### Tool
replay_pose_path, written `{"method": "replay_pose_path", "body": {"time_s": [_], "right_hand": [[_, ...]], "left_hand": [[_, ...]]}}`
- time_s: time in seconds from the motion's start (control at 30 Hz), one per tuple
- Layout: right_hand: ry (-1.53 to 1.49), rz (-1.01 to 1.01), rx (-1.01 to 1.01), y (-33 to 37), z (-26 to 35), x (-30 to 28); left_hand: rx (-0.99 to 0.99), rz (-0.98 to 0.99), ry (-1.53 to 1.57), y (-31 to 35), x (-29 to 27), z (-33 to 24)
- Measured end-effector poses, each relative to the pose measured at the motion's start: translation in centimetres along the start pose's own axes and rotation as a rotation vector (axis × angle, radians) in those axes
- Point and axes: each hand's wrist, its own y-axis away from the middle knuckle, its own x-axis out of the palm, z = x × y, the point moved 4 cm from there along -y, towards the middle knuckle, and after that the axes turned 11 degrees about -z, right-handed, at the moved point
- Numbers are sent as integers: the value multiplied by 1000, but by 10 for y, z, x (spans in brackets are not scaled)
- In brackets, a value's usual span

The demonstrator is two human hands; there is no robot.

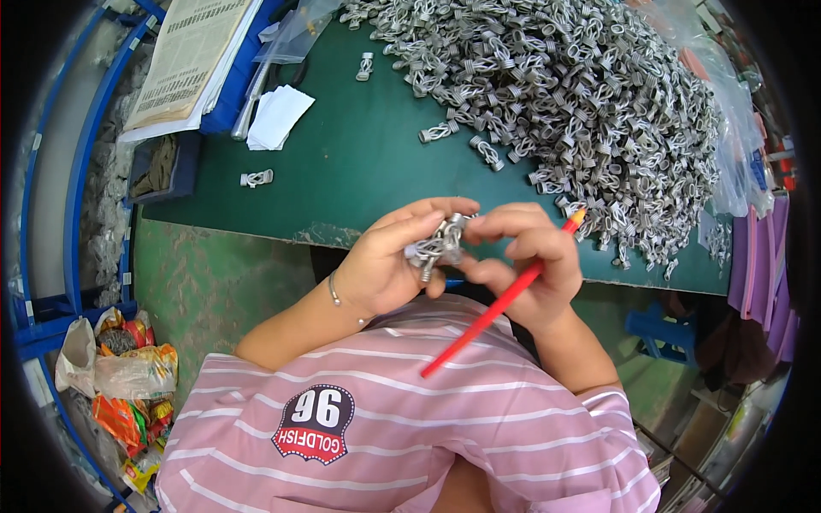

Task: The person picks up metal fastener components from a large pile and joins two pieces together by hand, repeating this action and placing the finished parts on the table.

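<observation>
Several small silver metal parts (pixel 436 250), with ringed ends and looped wire-like middles, lie cupped in my left hand (pixel 376 261), whose fingers curl around them. My right hand (pixel 539 265) is closed, with a red pencil (pixel 483 323) tucked through its fingers. The pencil slants down to the left, its yellowish end up by the knuckles. Thumb and forefinger of that hand reach to the edge of the same metal parts; whether they pinch one cannot be made out. Both hands are in front of my striped shirt, at the near edge of the green table (pixel 325 154).
A large heap of matching metal parts (pixel 590 103) covers the table's far right, with a few loose ones nearby. White paper slips (pixel 280 117), a blue bin (pixel 167 167) and printed sheets (pixel 184 64) are at left. A blue stool (pixel 663 333) stands below right.
</observation>
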Motion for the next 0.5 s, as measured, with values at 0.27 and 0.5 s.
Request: {"method": "replay_pose_path", "body": {"time_s": [0.27,0.5], "right_hand": [[243,18,312,16,-23,-19],[533,162,114,24,-32,-12]], "left_hand": [[-39,46,-72,37,-38,16],[122,-93,4,31,-23,9]]}}
